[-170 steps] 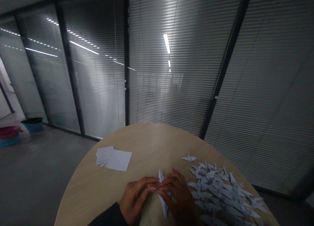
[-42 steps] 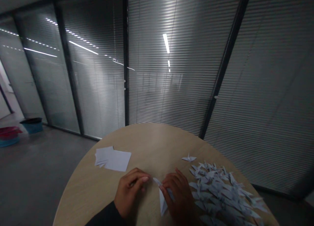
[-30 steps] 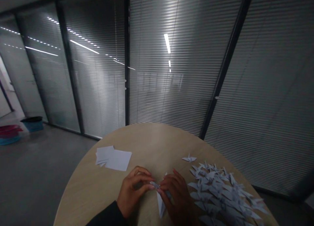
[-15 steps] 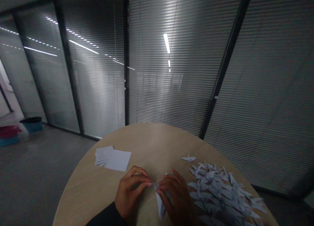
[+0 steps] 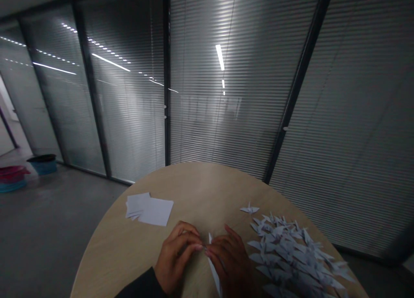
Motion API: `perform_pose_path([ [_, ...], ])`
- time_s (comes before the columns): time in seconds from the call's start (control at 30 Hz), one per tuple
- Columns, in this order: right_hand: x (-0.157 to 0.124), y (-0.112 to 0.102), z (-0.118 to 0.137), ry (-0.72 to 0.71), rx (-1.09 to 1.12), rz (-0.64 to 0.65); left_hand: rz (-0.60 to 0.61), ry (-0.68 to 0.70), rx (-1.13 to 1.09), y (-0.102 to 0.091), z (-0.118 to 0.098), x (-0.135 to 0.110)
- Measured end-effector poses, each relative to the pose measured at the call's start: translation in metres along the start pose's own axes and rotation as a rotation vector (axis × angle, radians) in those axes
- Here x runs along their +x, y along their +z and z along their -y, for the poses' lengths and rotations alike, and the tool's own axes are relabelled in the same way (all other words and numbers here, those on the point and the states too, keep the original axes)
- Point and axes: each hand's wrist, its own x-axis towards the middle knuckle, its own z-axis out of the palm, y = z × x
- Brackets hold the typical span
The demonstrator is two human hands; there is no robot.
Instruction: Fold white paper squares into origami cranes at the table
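Note:
Near the front of the round wooden table, a folded piece of white paper (image 5: 214, 273) is held between my two hands. My left hand (image 5: 177, 255) pinches it from the left with thumb and fingertips. My right hand (image 5: 230, 260) grips it from the right, its fingers bent over the paper and hiding much of it. The fingertips of both hands almost meet at a narrow part of the fold. To the right of my right hand lies a heap of folded white paper cranes (image 5: 287, 252).
A single paper crane (image 5: 249, 209) sits apart, behind the heap. Several white paper sheets (image 5: 155, 211) overlap at the left of the table (image 5: 207, 181). Glass partitions with blinds (image 5: 223, 130) stand behind. Two bins, one black and blue (image 5: 43, 165), one pink and blue (image 5: 13, 177), are on the floor.
My left hand has shifted slightly right and down, closer to my right hand. The folded paper has turned a little, and its white flap looks narrower.

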Motion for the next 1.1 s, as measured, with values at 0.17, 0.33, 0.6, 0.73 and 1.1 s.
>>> perform_pose_path([
  [0.17, 0.003, -0.007, 0.0, -0.029, -0.012, 0.056, 0.014, -0.072, -0.073, 0.003, 0.002, 0.002],
  [0.33, 0.004, -0.007, 0.0, -0.018, 0.005, 0.068, 0.005, 0.038, -0.051, 0.005, 0.003, 0.004],
  [0.6, 0.001, -0.005, -0.001, -0.033, -0.019, 0.07, -0.049, 0.119, -0.022, 0.005, -0.001, 0.002],
  [0.73, 0.002, -0.007, 0.0, -0.047, -0.05, 0.088, -0.052, 0.081, -0.034, 0.007, -0.005, -0.001],
  [1.1, 0.002, 0.0, 0.002, 0.075, 0.027, 0.04, -0.015, 0.042, -0.012, 0.007, -0.009, -0.003],
])
